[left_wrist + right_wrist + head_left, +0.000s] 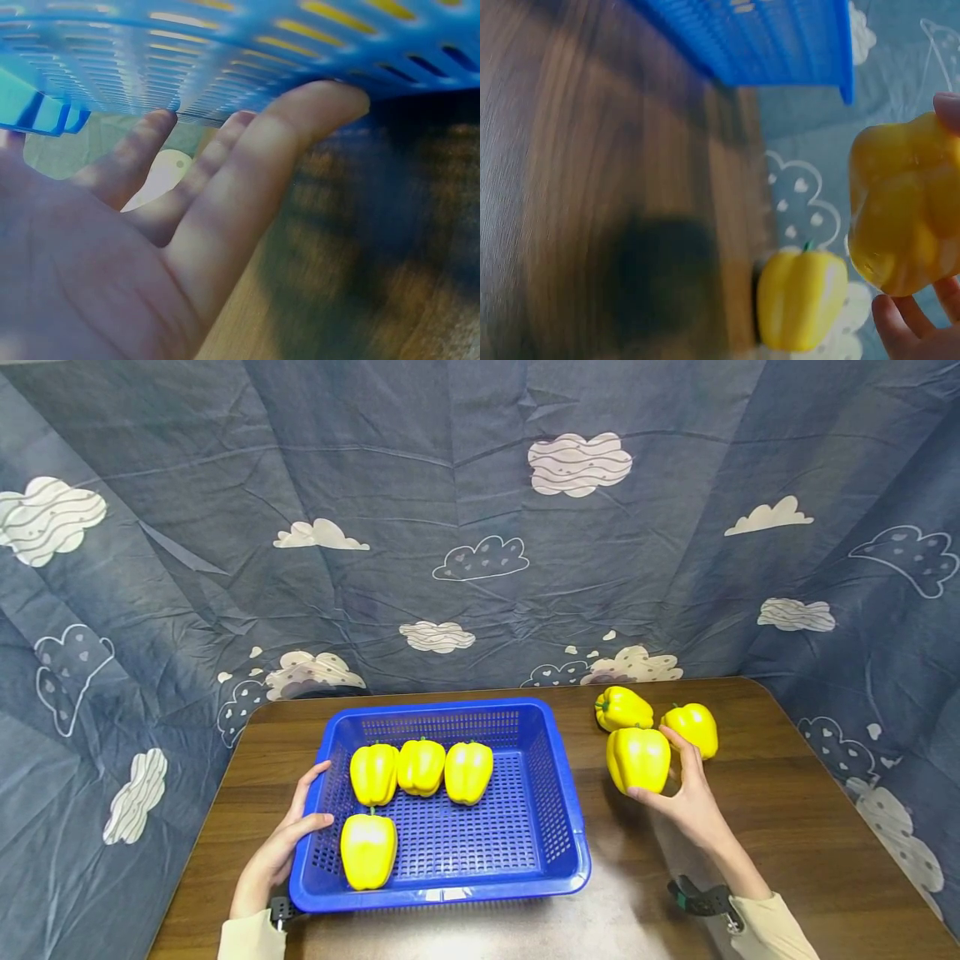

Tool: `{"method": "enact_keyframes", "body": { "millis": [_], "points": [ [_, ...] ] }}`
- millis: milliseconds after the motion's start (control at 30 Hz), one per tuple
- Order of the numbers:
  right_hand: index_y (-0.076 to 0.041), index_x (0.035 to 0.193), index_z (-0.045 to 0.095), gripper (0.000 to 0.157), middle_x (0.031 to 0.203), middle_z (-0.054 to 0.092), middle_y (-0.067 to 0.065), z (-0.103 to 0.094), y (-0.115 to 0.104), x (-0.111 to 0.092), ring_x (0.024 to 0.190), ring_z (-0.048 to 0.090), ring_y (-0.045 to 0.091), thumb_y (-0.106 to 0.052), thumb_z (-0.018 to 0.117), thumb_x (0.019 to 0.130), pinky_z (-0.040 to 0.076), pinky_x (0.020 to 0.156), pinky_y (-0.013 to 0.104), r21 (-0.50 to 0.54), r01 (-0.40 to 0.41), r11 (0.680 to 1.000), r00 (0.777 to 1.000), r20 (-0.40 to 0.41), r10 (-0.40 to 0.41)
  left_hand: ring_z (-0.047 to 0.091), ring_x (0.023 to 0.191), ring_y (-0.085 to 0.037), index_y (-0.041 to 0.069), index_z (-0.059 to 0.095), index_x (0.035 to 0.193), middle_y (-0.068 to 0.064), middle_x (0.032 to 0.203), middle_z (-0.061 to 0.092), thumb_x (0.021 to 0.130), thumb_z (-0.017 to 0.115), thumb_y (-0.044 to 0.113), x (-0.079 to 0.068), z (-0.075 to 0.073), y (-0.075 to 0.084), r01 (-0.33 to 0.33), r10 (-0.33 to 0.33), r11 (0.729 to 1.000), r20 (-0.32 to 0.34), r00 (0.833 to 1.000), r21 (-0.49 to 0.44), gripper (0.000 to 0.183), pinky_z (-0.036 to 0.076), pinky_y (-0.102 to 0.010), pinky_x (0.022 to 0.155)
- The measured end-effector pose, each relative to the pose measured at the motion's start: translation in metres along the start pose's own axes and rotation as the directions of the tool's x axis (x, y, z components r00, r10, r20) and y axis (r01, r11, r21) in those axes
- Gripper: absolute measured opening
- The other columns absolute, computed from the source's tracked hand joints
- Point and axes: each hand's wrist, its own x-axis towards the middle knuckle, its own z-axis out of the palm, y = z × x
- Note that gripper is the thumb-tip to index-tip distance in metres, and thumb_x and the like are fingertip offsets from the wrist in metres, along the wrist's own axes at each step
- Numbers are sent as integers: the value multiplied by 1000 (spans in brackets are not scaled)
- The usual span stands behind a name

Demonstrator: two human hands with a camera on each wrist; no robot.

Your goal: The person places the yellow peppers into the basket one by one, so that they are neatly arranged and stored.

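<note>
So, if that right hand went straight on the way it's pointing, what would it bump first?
Probably the yellow pepper lying behind, just beyond the one in the right hand. But the held pepper looks raised off the table, so it might pass above; depth is unclear.

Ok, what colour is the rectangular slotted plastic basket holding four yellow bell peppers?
Blue; the rectangular basket shows best in the head view.

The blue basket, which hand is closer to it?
Left. The left hand holds the blue basket at its left side; the right hand is apart, beyond its right side, holding a yellow pepper.
</note>
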Motion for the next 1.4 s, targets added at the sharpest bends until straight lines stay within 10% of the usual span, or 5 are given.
{"method": "enact_keyframes", "body": {
  "millis": [267, 500, 867, 1100, 1400],
  "points": [
    [-8, 147, 27, 94, 142, 24, 20, 9, -18, -1, 127, 25, 36, -3, 79, 69, 25, 92, 9, 2, 26, 1000, 1000, 15, -26, 26, 127, -44, 34, 13, 147, -21, 151, 4, 90, 44, 9, 0, 0, 0, -15, 15, 1000, 4, 1000, -6, 69, 41, -52, 91],
    [-10, 147, 28, 95, 138, 28, 14, 16, -30, -4, 125, 28, 9, 0, 80, 69, 27, 93, 9, 40, 44, 998, 999, 25, -45, 37, 122, -28, 33, 13, 148, -24, 150, 6, 91, 43, 6, 0, -2, -1, -59, 59, 998, 30, 998, -19, 70, 43, -43, 89],
    [-9, 146, 28, 94, 141, 31, 12, 31, -51, -7, 123, 32, 14, -1, 81, 69, 29, 94, 10, 61, 86, 994, 992, 89, -92, 30, 125, -40, 35, 13, 147, -23, 151, 4, 91, 43, 9, -1, -1, -1, -40, 40, 999, 21, 999, -19, 69, 42, -48, 89],
    [-5, 144, 28, 90, 140, 29, 17, 43, -66, -12, 128, 29, 34, -9, 81, 71, 33, 100, 58, 65, 3, 998, 986, 169, -14, 26, 127, -43, 35, 12, 147, -22, 152, 3, 91, 44, 9, 0, -1, -1, -27, 28, 999, 18, 999, -24, 69, 41, -49, 90],
    [-7, 143, 30, 90, 137, 32, 17, 60, -84, -17, 126, 34, 36, -13, 83, 71, 36, 97, 58, 100, -26, 995, 972, 237, 2, 25, 128, -45, 34, 12, 147, -22, 152, 4, 91, 44, 9, 0, -1, -1, -34, 34, 999, 12, 999, -23, 69, 41, -49, 91]
  ]
}}
